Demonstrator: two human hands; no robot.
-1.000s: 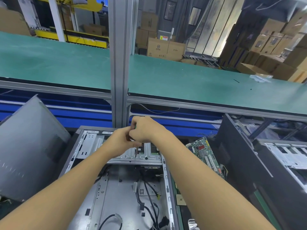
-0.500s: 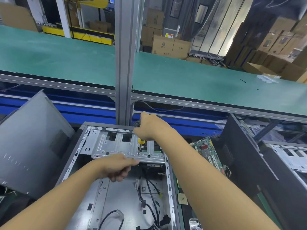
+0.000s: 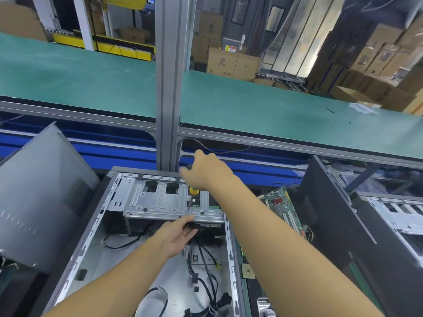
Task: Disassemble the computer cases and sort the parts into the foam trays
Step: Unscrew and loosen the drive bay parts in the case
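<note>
**Computer case** [image 3: 107, 216]: lies open-side-up at centre, directly below the camera, grey metal interior exposed.
**Drive cage** [image 3: 160, 202]: silver perforated plate spanning the far end of the case.
**Screwdriver** [image 3: 193, 193]: yellow handle collar, shaft nearly upright, tip resting on the cage near its front right corner.
**Right hand** [image 3: 206, 173]: fingers curled round the screwdriver handle from above, gripping it.
**Left hand** [image 3: 176, 234]: fingers straight and relaxed, reaching under the cage's near edge; thumb touches that edge. It holds nothing.
**Cables** [image 3: 203, 268]: black bundle lying loose on the case floor, below the cage.
**Side panel** [image 3: 41, 193]: grey sheet leaning tilted, just left of the case.
**Circuit board** [image 3: 282, 207]: green, standing on edge between the case and a second case.
**Second case** [image 3: 332, 216]: black, on the right.
**Table** [image 3: 251, 104]: green-topped, running across behind, divided by an aluminium post [image 3: 169, 88].
**Cardboard boxes** [image 3: 229, 61]: stacked beyond the table.
</note>
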